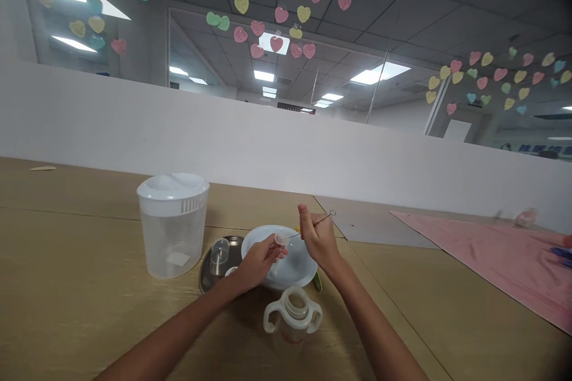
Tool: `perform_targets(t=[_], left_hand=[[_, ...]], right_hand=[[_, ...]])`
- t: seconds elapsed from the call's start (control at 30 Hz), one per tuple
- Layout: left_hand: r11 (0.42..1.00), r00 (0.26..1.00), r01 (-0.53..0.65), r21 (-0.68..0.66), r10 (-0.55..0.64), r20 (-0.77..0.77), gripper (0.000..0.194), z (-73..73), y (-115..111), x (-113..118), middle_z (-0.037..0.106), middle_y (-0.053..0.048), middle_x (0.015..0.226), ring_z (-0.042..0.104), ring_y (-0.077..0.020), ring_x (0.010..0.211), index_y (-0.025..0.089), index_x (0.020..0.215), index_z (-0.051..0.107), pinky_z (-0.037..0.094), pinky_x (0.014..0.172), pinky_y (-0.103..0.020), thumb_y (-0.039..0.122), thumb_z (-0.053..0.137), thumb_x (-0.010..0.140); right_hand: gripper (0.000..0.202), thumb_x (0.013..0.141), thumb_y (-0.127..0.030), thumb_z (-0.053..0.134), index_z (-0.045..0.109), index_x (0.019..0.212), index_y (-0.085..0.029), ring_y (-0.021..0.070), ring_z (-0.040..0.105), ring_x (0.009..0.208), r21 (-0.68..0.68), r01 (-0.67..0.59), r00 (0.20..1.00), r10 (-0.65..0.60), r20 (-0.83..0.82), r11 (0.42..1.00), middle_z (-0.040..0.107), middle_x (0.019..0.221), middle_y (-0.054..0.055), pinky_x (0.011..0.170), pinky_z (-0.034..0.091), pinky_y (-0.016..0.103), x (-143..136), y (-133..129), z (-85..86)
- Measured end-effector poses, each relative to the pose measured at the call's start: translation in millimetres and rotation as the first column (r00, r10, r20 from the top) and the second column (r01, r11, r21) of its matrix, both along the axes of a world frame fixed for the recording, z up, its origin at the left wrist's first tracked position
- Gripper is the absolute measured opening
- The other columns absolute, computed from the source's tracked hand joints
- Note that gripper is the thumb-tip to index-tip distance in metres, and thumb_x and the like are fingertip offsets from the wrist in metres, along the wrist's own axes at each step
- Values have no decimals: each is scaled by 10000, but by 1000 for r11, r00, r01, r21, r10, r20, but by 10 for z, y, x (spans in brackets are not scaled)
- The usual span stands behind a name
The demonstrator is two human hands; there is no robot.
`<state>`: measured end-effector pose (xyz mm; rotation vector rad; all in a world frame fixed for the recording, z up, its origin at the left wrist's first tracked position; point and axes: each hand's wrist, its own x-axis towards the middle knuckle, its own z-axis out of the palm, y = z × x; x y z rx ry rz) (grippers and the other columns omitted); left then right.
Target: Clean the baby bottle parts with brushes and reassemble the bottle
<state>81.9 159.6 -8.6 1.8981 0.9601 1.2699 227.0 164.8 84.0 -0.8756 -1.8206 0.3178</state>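
Thin wire brush (pixel 313 225) between right hand (pixel 318 238) and left hand (pixel 259 259)

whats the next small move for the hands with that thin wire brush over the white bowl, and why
Probably push the thin wire brush further into the small clear part. The right hand pinches the wire by its looped end, its tip meets the part held by the left hand, and both sit over the white bowl.

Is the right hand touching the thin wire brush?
Touching: the head view shows the right hand pinching the thin wire brush near its looped end.
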Motion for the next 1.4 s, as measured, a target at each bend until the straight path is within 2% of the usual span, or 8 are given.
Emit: perform_targets(t=[0.17,0.3,0.5,0.67,0.93,1.13,1.3,1.4], left_hand=[[999,1000,-23,25,24,-20,219,7,-10,-4,631,-46,825,584,-153,738,179,857,487,460,669,-261,358,362,881],[995,992,-82,59,87,-92,176,25,-24,-5,586,-7,703,528,-133,640,179,837,503,427,608,-247,287,366,854],[1000,999,-1,-6,1,-47,195,8,-22,4,649,-60,862,599,-151,750,175,856,474,465,663,-258,326,353,876],[996,989,-74,50,79,-123,179,18,-37,-2,631,-24,757,548,-135,648,176,849,508,438,622,-255,286,365,852],[999,993,-51,15,52,-104,186,44,-58,-2,586,-8,696,545,-134,628,184,838,476,440,590,-240,318,349,859],[1000,999,-14,-14,13,-47,211,-16,-22,1,639,-55,834,588,-145,716,182,846,462,472,610,-245,370,368,872],[1000,999,-13,-16,12,-53,224,-8,-28,1,644,-71,861,593,-155,721,166,875,492,482,603,-258,358,376,862],[999,999,-32,-11,31,-45,196,-2,-31,-2,622,-46,794,568,-147,677,165,872,499,476,564,-248,312,371,846]], right_hand=[[652,849,-620,295,310,357,-192,65,282,357,-38,28,995,-24,98,999,267,357,-25,406,250,227,16,-20,54],[644,854,-609,299,328,366,-189,71,312,368,-106,-20,999,25,48,994,293,359,-21,414,272,223,0,-26,41],[629,851,-603,307,265,372,-197,63,260,366,68,67,996,-70,52,995,281,363,-23,415,235,231,-44,-39,3],[643,869,-582,296,336,360,-190,77,357,359,-103,-7,998,12,54,995,342,347,-8,429,290,222,-40,-40,23],[583,879,-543,278,162,411,-215,84,150,381,144,107,965,-138,223,984,192,377,-26,436,147,277,-74,-94,49],[576,887,-543,251,202,417,-213,88,168,387,236,163,955,-214,206,958,266,380,-7,448,164,285,-85,-88,30],[618,893,-538,257,296,376,-203,75,288,363,63,84,988,-91,124,994,328,357,-8,444,256,247,-72,-86,29],[632,880,-572,267,280,367,-203,73,287,357,-34,55,987,-49,156,998,302,347,-13,432,243,245,-53,-80,56]])
